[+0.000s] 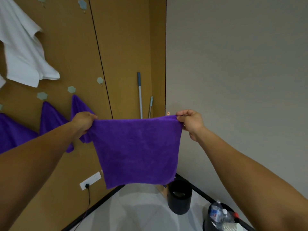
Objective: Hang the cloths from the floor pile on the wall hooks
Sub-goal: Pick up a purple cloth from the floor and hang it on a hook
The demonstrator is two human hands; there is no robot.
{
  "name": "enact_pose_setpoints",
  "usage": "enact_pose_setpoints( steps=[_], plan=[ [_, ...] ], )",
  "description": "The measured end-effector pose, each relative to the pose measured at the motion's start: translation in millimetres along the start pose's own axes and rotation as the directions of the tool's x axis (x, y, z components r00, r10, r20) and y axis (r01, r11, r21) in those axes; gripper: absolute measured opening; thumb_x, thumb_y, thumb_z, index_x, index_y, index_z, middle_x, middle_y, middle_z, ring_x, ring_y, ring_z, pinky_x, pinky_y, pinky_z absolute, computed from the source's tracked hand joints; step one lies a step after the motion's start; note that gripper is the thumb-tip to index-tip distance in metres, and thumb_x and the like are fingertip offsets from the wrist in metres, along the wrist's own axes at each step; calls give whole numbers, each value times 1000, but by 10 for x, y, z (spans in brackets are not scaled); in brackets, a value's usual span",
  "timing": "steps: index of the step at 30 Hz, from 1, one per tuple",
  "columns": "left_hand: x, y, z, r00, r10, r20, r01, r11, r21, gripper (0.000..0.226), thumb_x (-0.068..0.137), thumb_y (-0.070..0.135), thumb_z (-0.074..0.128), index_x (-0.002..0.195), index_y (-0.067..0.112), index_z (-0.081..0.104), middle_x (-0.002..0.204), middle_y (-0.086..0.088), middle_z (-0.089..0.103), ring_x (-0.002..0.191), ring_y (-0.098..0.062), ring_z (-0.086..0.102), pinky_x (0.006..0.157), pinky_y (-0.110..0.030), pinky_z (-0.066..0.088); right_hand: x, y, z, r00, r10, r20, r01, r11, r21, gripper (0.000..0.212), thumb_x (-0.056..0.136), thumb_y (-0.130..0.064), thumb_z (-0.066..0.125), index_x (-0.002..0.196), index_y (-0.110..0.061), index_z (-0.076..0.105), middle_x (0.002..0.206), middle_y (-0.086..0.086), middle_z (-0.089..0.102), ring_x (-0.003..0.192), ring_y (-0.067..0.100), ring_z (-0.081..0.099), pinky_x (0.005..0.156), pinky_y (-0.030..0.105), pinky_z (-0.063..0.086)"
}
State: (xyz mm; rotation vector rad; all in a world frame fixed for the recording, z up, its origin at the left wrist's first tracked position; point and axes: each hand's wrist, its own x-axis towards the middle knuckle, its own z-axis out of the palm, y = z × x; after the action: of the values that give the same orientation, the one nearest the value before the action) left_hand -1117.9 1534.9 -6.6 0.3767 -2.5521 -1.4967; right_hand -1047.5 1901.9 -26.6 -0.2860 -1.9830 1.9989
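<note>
The purple microfibre cloth (138, 152) hangs spread flat in the air in front of the person, held out by its two top corners and not yet on any hook; the left hand (83, 121) has its fingers (93, 117) pinched shut on the top left corner, and the right hand (190, 123) has its fingers (180, 114) clamped on the top right corner, so the top edge runs taut between them; its lower edge dangles free above the floor (141, 209); by my reading this is the spreading step just ahead of the hanging itself

On the brown wall panel (75, 47) to the left, three purple cloths (50, 119) already droop from their hooks in a row, the nearest partly behind the left hand; above them a white cloth (25, 55) hangs too; so at least four look done; several pale hexagonal hooks are bare, one (100, 80) just above the purple row, two more (71, 89) beside it, and others near the top edge (82, 3), so places remain

The floor pile itself is out of view, so how many cloths are left cannot be told; a mop handle (140, 95) leans in the corner and a black bin (180, 195) stands below
</note>
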Motion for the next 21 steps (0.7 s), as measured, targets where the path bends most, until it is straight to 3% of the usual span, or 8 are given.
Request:
enact_pose_setpoints(
  steps=[4, 10, 13, 16, 21],
  plan=[
    [-38, -57, -66, 995, -89, 50, 81, 987, 141, 22, 91, 17, 48, 100, 7, 66, 88, -11, 64, 69, -24, 55, 54, -28, 40, -1, 2, 3, 998, -60, 9, 60, 998, -16, 22, 87, 5, 59, 80, -16, 64, 84, 2, 65, 72, 12, 59, 64, 23, 49],
    [-133, -47, -99, 969, -190, 159, 150, 961, 232, 20, 92, 20, 47, 98, 6, 60, 94, -14, 62, 81, -28, 57, 67, -34, 43, -30, 108, 26, 996, -80, 38, 83, 995, -63, 15, 92, 3, 54, 94, -9, 63, 84, 3, 62, 68, 8, 55, 59, 19, 47],
    [-187, -19, -83, 963, -203, 175, 176, 972, 155, 18, 92, 20, 50, 102, 7, 58, 87, -12, 59, 74, -26, 55, 64, -33, 43, -8, 160, -29, 999, -41, 33, 45, 991, -126, 16, 95, -1, 50, 94, -14, 60, 97, 3, 58, 78, 11, 53, 60, 20, 45],
    [-253, 18, -43, 947, -231, 224, 224, 973, 59, 15, 89, 16, 48, 103, 12, 53, 86, -10, 52, 67, -23, 48, 59, -30, 39, 19, 260, -107, 1000, 1, 21, 4, 975, -224, 17, 96, -5, 44, 98, -16, 56, 96, 6, 57, 81, 17, 52, 72, 36, 49],
    [-315, 96, 52, 946, -184, 268, 215, 972, -90, 18, 90, 15, 48, 106, 13, 57, 97, -8, 56, 79, -23, 51, 67, -34, 40, -1, 354, -208, 1000, 8, -19, -14, 951, -309, 21, 97, -7, 38, 87, -23, 49, 92, 5, 54, 84, 23, 52, 80, 50, 54]
  ],
)
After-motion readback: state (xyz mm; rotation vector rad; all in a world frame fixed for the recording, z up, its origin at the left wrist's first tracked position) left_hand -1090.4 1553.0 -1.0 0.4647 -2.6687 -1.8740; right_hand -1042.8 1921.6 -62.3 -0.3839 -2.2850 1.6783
